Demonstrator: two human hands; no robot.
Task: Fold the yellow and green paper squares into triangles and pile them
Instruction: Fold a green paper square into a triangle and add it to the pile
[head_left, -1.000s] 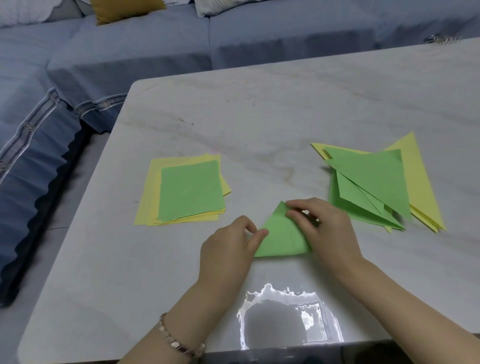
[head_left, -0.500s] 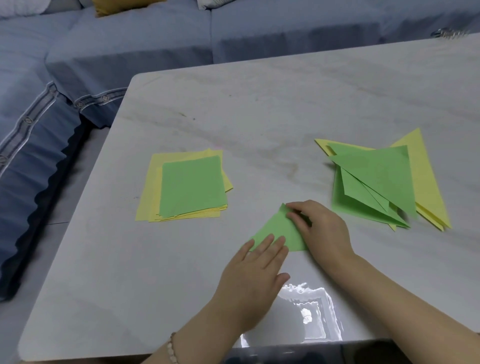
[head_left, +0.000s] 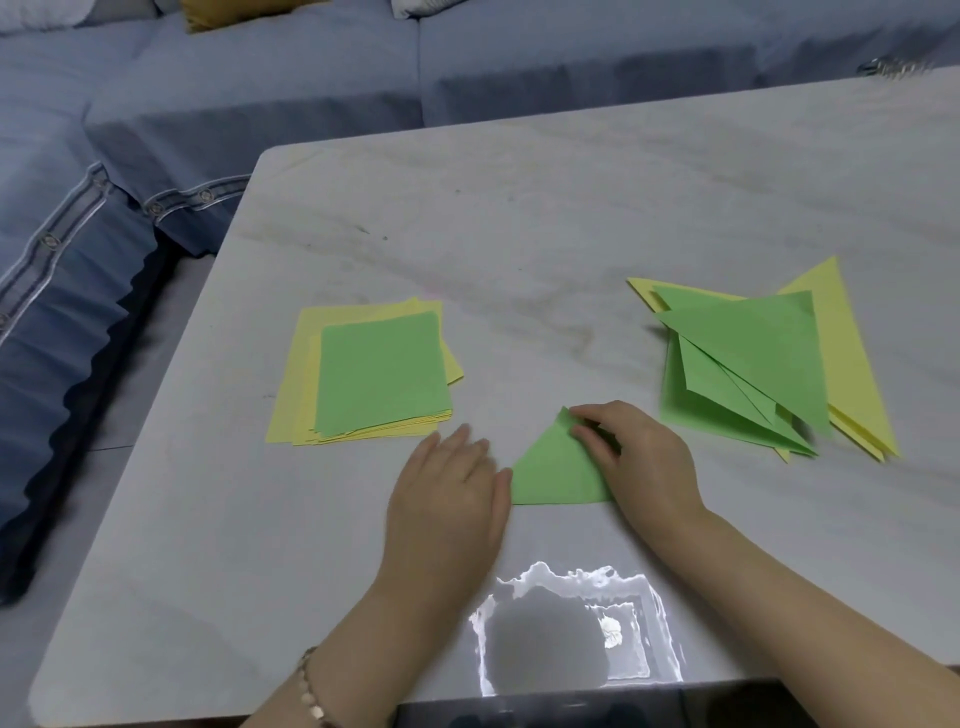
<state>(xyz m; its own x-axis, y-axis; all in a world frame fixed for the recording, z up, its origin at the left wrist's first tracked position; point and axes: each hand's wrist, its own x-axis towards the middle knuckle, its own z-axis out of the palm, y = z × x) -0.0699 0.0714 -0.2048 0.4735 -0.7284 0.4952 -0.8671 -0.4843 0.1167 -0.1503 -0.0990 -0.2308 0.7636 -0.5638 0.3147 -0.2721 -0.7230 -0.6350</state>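
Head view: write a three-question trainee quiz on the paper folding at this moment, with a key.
1. True or false: the stack of unfolded squares has a green sheet on top.
2. Which hand presses on the green triangle? A) left hand B) right hand C) neither
3. Fill in: the pile of folded triangles lies to the person's ____ of the triangle being creased.

Key: 1 true. 2 B: the right hand's fingers rest on the triangle's upper right edge, while the left hand lies flat on the table, its thumb at the triangle's left corner. 3 right.
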